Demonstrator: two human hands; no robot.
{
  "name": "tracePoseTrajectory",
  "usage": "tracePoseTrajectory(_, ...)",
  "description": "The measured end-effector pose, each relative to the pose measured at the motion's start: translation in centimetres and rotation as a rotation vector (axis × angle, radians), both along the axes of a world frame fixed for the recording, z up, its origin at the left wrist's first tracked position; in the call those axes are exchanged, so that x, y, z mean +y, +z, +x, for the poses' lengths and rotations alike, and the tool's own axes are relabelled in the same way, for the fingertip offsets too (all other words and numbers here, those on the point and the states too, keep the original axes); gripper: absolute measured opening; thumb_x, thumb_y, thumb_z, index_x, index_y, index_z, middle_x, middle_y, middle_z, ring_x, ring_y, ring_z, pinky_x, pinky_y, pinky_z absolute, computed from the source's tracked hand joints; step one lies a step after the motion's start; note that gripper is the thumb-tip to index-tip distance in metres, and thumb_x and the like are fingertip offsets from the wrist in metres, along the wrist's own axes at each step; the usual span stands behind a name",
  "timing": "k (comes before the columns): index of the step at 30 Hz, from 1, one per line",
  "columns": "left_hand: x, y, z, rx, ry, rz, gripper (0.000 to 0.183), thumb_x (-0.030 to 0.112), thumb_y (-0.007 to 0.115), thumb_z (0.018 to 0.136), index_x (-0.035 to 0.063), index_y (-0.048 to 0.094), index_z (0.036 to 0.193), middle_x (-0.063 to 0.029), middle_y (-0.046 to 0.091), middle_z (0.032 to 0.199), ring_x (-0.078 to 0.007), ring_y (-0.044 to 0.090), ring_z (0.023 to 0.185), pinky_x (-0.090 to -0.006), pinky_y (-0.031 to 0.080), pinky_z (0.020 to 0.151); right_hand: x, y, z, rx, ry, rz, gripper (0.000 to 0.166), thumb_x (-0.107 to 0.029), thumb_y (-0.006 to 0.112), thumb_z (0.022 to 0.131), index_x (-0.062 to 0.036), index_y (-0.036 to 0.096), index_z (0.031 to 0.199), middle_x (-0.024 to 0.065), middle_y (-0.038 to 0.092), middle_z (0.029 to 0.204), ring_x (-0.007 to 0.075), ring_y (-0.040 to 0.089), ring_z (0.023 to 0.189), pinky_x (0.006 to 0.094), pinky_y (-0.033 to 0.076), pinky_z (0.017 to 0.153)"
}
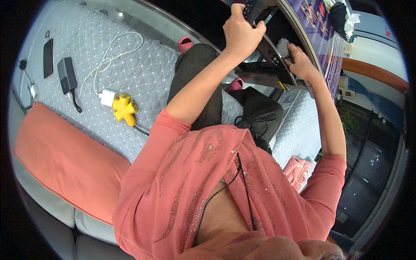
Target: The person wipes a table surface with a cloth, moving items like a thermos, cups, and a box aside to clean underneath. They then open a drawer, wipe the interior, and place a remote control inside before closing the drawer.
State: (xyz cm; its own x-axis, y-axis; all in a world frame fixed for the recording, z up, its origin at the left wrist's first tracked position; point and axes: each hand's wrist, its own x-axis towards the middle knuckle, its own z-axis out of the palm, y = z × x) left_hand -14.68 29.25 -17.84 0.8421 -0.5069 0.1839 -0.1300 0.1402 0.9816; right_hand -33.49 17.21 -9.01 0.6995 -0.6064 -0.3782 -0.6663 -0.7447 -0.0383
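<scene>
My left hand (243,32) grips the upper end of a dark glossy panel (276,57), with the thumb over its edge. My right hand (302,61) is bent at the panel's other side, near its lower end. A grey fluffy piece (283,47) lies right beside the right fingertips; whether they hold it or the panel cannot be told. Behind and below the panel is a dark frame (260,73) with a small yellow label. The dark interior around the hands is partly hidden.
A table with a purple patterned cover (320,32) rises close beside my right hand. On the grey quilted sofa cover (146,65) lie a yellow multi-outlet plug (124,110), a white charger (108,97), a dark power adapter (67,75), a black phone-like object (48,58) and an orange cushion (71,162).
</scene>
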Motion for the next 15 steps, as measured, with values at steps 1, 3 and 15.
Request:
tracePoseTrajectory(1,0.0,0.2,0.1,-0.025,0.028,-0.015,0.042,0.021,0.077,0.073,0.0015,0.052,0.100,-0.0111,0.067,0.077,-0.0292,0.067,0.073,-0.0408,0.053,0.073,0.4,0.2,0.3,-0.061,-0.022,0.108,0.043,-0.015,0.068,0.085,0.0026,0.050,0.120,0.0304,0.060,0.107,0.0458,0.058,0.108,0.0478,0.044,0.095)
tracePoseTrajectory(3,0.0,0.4,0.3,-0.023,-0.011,0.018,0.044,0.018,0.076,0.073,0.0023,0.048,0.104,-0.0149,0.065,0.078,-0.0351,0.068,0.074,-0.0435,0.054,0.073,0.1,0.7,0.7,-0.031,-0.166,0.237,0.033,-0.012,0.069,0.083,0.0035,0.058,0.109,0.0276,0.065,0.099,0.0419,0.061,0.105,0.0448,0.047,0.090)
tracePoseTrajectory(15,0.5,0.9,0.5,0.069,-0.063,-0.035,0.042,0.013,0.081,0.073,0.0015,0.050,0.099,-0.0045,0.059,0.077,-0.0134,0.056,0.067,-0.0310,0.048,0.064,1.2,-4.3,3.2,-0.612,-0.211,-0.274,0.050,-0.028,0.064,0.087,0.0067,0.059,0.123,0.0320,0.062,0.113,0.0447,0.060,0.109,0.0457,0.047,0.096)
